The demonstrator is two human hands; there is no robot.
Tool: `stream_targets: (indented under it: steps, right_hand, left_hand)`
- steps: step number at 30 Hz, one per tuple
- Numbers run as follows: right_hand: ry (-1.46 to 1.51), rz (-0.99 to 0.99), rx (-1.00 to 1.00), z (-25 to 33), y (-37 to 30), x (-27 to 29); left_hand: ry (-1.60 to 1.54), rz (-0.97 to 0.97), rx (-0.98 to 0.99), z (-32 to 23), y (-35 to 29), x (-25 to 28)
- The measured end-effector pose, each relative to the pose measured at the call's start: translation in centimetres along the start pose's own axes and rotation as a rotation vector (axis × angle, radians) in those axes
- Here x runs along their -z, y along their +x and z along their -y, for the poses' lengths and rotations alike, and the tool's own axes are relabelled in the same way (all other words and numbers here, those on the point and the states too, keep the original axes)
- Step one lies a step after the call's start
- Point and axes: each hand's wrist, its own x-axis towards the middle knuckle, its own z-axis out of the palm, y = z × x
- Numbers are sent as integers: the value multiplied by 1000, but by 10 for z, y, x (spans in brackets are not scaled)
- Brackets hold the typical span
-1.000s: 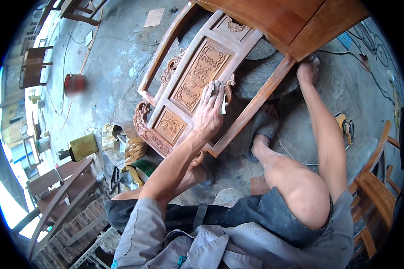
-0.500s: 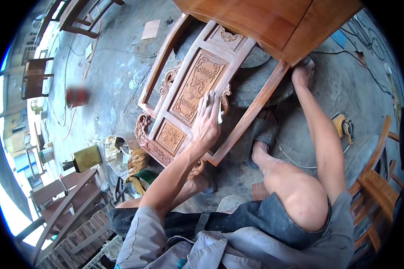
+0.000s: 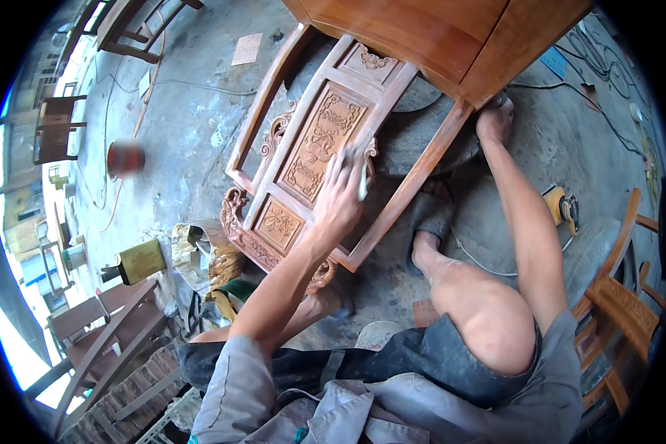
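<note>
A carved wooden chair (image 3: 414, 177) lies tipped over in front of me, its seat (image 3: 414, 33) at the top of the view. My left hand (image 3: 339, 198) presses flat on the right rail of the chair's carved back panel (image 3: 323, 140). Its fingers are blurred by motion, and the pale edge of a folded piece of sandpaper (image 3: 362, 183) shows beside them. By the seat's right corner, my right hand (image 3: 496, 122) is closed on the chair, with its fingertips partly hidden.
A round grey stand (image 3: 422, 144) is beneath the chair. To the right are a yellow power sander (image 3: 561, 209), coiled cables (image 3: 599, 55) and another wooden chair (image 3: 621, 303). A torn sack (image 3: 203, 255), a yellow-green can (image 3: 142, 261) and a red bucket (image 3: 126, 158) stand left.
My left hand has shifted slightly along the panel's rail, its fingers now more blurred. My right hand keeps its hold at the seat corner. The whole view has moved a little.
</note>
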Motion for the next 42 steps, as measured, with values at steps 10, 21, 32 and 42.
stream_targets:
  steps: [10,21,32,42]
  right_hand:
    - [-14,-1,32,5,-5,2]
    - [-22,0,61,-2,-1,-3]
    - [8,-22,9,-2,-1,1]
    - [-7,-11,50,-3,2,-5]
  left_hand:
    - [-93,-80,57,-15,17,1]
    - [-90,-56,-18,-25,85,5]
    - [-185,-45,35,-29,59,18]
    - [-163,-122,147,-24,36,-2]
